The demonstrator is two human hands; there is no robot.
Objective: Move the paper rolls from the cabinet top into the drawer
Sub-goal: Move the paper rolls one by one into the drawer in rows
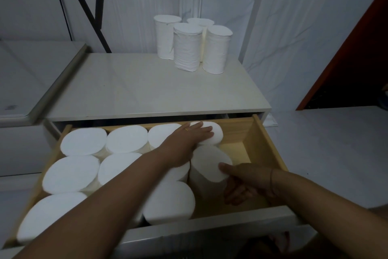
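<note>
Roll (206,166) in right hand (245,181), beside left hand (189,139).

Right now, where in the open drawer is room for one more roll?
Only the bare wooden floor along the light wooden drawer's right wall, beside the white paper roll the right hand holds. Left and middle are packed with rolls.

In the drawer (267,140): left hand (189,141) flat on back roll (216,133), right hand (245,183) around near roll (206,164).

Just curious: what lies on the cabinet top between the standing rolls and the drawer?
Nothing; head view shows bare cabinet top between standing rolls and drawer.
</note>
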